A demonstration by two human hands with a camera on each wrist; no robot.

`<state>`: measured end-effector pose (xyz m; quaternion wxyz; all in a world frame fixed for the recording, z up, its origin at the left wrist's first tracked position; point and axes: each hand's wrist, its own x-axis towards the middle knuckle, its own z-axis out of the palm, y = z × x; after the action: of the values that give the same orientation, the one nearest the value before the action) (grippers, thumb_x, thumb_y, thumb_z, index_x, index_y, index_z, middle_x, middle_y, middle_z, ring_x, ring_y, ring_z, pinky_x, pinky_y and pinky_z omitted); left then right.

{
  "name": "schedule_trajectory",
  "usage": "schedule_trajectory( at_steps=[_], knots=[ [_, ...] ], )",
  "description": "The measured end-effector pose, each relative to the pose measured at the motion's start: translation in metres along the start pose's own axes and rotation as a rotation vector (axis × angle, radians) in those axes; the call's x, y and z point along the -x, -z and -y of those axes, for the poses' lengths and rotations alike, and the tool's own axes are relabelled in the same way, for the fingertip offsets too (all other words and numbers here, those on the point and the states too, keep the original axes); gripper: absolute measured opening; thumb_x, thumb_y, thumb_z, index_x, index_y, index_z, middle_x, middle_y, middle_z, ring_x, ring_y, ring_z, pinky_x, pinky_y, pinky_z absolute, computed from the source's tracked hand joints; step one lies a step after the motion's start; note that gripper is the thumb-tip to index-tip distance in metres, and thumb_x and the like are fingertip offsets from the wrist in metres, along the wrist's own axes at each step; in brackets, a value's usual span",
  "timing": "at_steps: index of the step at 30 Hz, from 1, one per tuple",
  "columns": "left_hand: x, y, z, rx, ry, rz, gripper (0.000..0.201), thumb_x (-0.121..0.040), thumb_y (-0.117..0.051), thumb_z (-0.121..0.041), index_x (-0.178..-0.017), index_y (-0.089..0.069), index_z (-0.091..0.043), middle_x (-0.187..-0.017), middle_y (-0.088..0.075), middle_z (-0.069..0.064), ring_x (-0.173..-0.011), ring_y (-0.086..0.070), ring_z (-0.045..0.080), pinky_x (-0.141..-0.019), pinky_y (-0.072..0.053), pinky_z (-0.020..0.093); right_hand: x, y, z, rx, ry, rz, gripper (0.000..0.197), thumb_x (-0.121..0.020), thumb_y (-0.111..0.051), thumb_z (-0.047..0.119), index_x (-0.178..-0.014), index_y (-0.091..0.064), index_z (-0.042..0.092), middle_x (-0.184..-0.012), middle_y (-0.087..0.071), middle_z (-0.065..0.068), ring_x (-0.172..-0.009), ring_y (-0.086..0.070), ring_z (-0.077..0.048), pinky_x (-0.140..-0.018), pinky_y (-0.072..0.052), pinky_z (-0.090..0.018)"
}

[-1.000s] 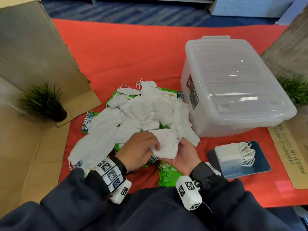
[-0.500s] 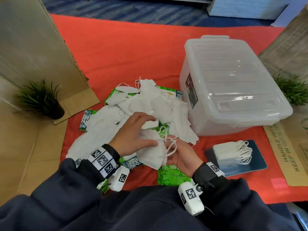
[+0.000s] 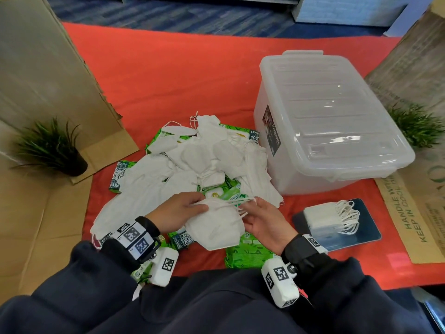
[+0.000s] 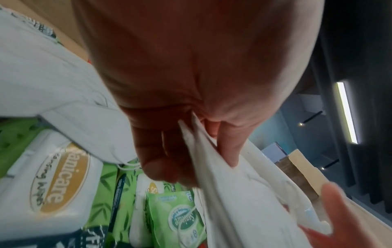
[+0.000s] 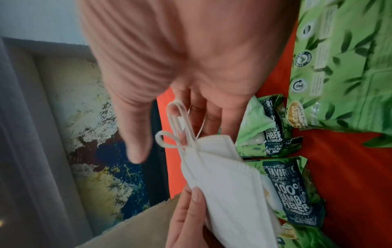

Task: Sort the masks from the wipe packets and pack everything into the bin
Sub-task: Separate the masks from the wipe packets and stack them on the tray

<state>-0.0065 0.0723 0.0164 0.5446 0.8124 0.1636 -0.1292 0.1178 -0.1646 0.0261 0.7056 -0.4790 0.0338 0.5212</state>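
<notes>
Lifted clear of the heap since a moment ago, the folded white fabric mask [image 3: 215, 226] now hangs between my hands above the red-covered worktop [image 3: 183, 75]. My left hand [image 3: 177, 210] pinches its edge between thumb and fingers [image 4: 228, 151]; my right hand [image 3: 263, 221] has its fingers [image 5: 212, 115] loosely curled around the ear loops. Behind lie the pile of white masks [image 3: 192, 160] over green wipe packets [image 3: 248, 253], the lidded translucent plastic bin [image 3: 325, 121] and a neat stack of masks [image 3: 322, 216] on a dark tray [image 3: 361, 235].
</notes>
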Motion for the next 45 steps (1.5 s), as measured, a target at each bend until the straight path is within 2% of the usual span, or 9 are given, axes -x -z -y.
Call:
schedule_trajectory(
  at_steps=[4,10,15,20,27,31,34,39,45],
  knots=[
    [0.004,-0.017,-0.002,0.028,-0.004,0.011,0.013,-0.091,-0.057,-0.049,-0.097,-0.065,-0.041,-0.094,-0.071,-0.016,-0.09,-0.065,0.009,-0.084,-0.051,0.04,0.0,-0.009,-0.002,0.255,-0.016,-0.025,0.043,-0.079,-0.08,0.0,-0.12,-0.067,-0.001,-0.119,-0.072,-0.022,-0.108,-0.071,-0.035,-0.095,-0.057,-0.05],
    [0.01,-0.022,-0.005,0.024,-0.03,0.035,0.021,-0.091,-0.063,-0.042,-0.112,-0.065,-0.042,-0.104,-0.072,-0.009,-0.099,-0.067,0.012,-0.09,-0.052,0.04,-0.002,-0.005,0.009,0.498,-0.188,-0.19,0.01,-0.091,-0.074,0.01,-0.095,-0.074,0.0,-0.09,-0.073,-0.02,-0.082,-0.071,-0.031,-0.086,-0.06,-0.053],
    [0.016,-0.023,-0.007,0.009,-0.018,0.142,0.035,-0.09,-0.076,-0.035,-0.124,-0.067,-0.034,-0.114,-0.073,-0.011,-0.106,-0.067,0.006,-0.095,-0.054,0.03,-0.002,0.003,0.018,0.311,-0.173,-0.28,0.038,-0.098,-0.064,0.019,-0.061,-0.055,0.013,-0.071,-0.057,-0.013,-0.066,-0.063,-0.031,-0.073,-0.062,-0.049],
    [0.015,-0.028,-0.019,-0.081,-0.086,0.157,0.041,-0.091,-0.076,-0.028,-0.13,-0.063,-0.031,-0.116,-0.071,-0.015,-0.107,-0.064,-0.001,-0.094,-0.05,0.019,0.0,-0.012,0.025,0.243,-0.227,-0.195,0.009,-0.095,-0.063,0.011,-0.091,-0.055,0.011,-0.066,-0.047,-0.006,-0.047,-0.046,-0.019,-0.052,-0.044,-0.03],
    [0.012,-0.012,-0.013,-0.185,-0.106,0.174,0.046,-0.094,-0.07,-0.026,-0.136,-0.056,-0.037,-0.126,-0.064,-0.02,-0.114,-0.057,-0.007,-0.097,-0.045,0.018,0.004,0.011,0.055,0.848,-0.345,-0.035,0.037,-0.083,-0.08,0.01,-0.116,-0.063,0.012,-0.057,-0.046,0.002,-0.043,-0.029,-0.01,-0.044,-0.018,-0.022],
    [0.005,-0.018,-0.018,-0.087,-0.085,0.114,0.043,-0.09,-0.077,-0.032,-0.13,-0.064,-0.036,-0.119,-0.07,-0.017,-0.108,-0.064,-0.002,-0.095,-0.051,0.023,0.004,0.009,0.056,1.057,-0.235,0.02,0.031,-0.082,-0.085,0.025,-0.068,-0.064,0.007,-0.049,-0.047,0.0,-0.038,-0.032,-0.009,-0.039,-0.026,-0.02],
    [0.001,-0.031,-0.018,-0.063,-0.061,0.058,0.029,-0.091,-0.077,-0.031,-0.12,-0.072,-0.026,-0.111,-0.074,-0.013,-0.101,-0.068,0.0,-0.091,-0.055,0.026,-0.003,0.009,0.045,0.792,-0.104,-0.097,0.047,-0.09,-0.077,0.021,-0.059,-0.042,0.019,-0.05,-0.027,0.002,-0.044,-0.022,-0.014,-0.043,-0.023,-0.025],
    [0.011,-0.047,-0.004,-0.134,-0.065,0.063,0.02,-0.1,-0.063,-0.036,-0.12,-0.062,-0.03,-0.108,-0.066,-0.017,-0.098,-0.059,-0.008,-0.083,-0.045,0.018,-0.003,0.017,0.062,0.016,-0.141,-0.264,0.039,-0.095,-0.063,0.026,-0.062,-0.042,0.021,-0.045,-0.018,0.007,-0.036,-0.023,-0.013,-0.052,-0.04,-0.031],
    [0.008,-0.028,-0.019,-0.167,-0.098,0.01,0.027,-0.1,-0.061,-0.043,-0.12,-0.063,-0.025,-0.108,-0.067,-0.012,-0.099,-0.063,0.005,-0.084,-0.047,0.025,0.007,0.056,0.088,0.188,-0.085,-0.139,0.038,-0.085,-0.063,0.002,-0.068,-0.037,0.022,-0.049,-0.017,0.007,-0.036,-0.016,-0.009,-0.044,-0.036,-0.028]
  ],
)
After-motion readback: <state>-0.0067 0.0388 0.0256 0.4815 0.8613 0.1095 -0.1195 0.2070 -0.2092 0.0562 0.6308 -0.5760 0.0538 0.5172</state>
